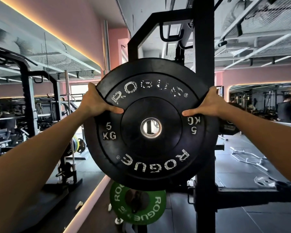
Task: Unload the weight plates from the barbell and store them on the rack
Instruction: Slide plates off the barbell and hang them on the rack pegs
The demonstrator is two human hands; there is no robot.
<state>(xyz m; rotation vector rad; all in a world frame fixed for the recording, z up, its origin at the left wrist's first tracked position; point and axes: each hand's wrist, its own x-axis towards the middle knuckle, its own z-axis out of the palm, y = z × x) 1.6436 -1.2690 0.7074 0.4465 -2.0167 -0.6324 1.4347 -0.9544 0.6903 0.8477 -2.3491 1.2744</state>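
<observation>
Black plate (pixel 149 148): marked ROGUE and 5 KG, being held upright at chest height, facing the camera, in front of the black rack upright (pixel 204 101).
Left hand (pixel 94 102): gripping the plate's left rim, thumb lying across its face.
Right hand (pixel 208 105): gripping the right rim likewise.
Green plate (pixel 138 206): hanging low on the rack, just below.

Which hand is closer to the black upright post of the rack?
Right. The right hand grips the black 5 kg plate beside the post; the left hand holds the plate's far edge.
</observation>
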